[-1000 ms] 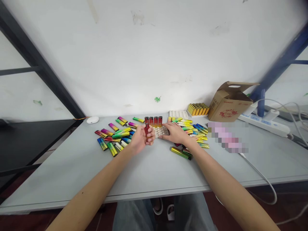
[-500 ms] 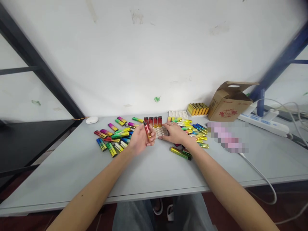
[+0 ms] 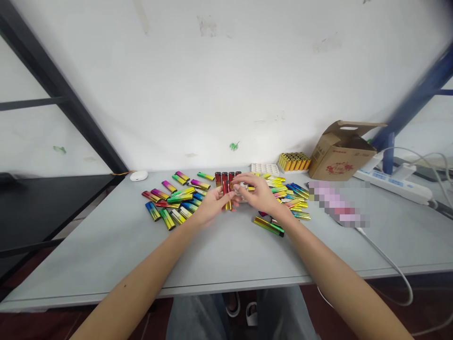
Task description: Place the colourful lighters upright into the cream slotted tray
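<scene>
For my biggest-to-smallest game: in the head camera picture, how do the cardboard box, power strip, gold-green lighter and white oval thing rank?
1. Cardboard box and white power strip: they look equally long, so unranked; the box looks bulkier.
2. Gold-green lighter.
3. White oval thing, though the lighter sits nearer the camera, so that's less sure.

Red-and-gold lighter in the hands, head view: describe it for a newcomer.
On the pale grey table, find the left hand and right hand over a spread of shiny lighters. Between them stands the lighter, red fading to gold at its lower end. Unlike the loose ones lying flat, it is held upright, just before a row of standing red lighters.
</scene>
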{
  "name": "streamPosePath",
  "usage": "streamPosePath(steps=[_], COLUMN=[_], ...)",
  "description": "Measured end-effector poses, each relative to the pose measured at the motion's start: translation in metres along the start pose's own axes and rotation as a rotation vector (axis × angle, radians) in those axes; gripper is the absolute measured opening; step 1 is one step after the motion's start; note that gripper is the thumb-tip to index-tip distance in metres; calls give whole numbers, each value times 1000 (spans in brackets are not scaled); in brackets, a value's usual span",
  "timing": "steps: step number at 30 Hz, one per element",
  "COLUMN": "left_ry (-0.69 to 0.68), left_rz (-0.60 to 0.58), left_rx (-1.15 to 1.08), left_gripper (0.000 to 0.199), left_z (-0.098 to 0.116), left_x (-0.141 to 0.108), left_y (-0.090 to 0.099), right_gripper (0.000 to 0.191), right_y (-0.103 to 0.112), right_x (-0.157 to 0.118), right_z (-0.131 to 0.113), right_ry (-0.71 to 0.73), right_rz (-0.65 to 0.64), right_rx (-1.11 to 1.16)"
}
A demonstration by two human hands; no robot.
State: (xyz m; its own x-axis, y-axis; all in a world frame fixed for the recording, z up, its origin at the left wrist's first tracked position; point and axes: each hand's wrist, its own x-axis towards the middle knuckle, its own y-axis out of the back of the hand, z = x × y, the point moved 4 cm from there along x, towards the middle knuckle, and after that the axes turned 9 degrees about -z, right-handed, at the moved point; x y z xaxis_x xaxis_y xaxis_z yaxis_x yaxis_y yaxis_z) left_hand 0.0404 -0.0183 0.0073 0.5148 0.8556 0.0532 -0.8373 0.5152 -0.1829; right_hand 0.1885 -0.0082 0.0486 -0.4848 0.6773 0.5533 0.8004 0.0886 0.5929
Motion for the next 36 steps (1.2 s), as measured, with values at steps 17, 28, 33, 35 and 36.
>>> streamPosePath(steps=[17, 28, 33, 35, 36], left_ry=[25, -169, -281, -285, -289], left_rz=[200, 236, 172, 167, 169], left_rx=[134, 769, 953, 976, 1005], left_gripper=[48, 23, 20, 20, 19], left_z=[-4, 5, 8, 8, 8], left_x=[1, -5, -9, -9, -9], left_y=[7, 6, -5, -5, -4], right_gripper=[29, 22, 20, 20, 21], right_y=[28, 8, 11, 13, 14], right_x=[1, -3, -3, -4, -4], right_z=[33, 70, 66, 68, 70], right_ry=[-240, -367, -314, -326, -331], right_rz=[413, 257, 261, 267, 267], right_rx=[414, 161, 44, 65, 87])
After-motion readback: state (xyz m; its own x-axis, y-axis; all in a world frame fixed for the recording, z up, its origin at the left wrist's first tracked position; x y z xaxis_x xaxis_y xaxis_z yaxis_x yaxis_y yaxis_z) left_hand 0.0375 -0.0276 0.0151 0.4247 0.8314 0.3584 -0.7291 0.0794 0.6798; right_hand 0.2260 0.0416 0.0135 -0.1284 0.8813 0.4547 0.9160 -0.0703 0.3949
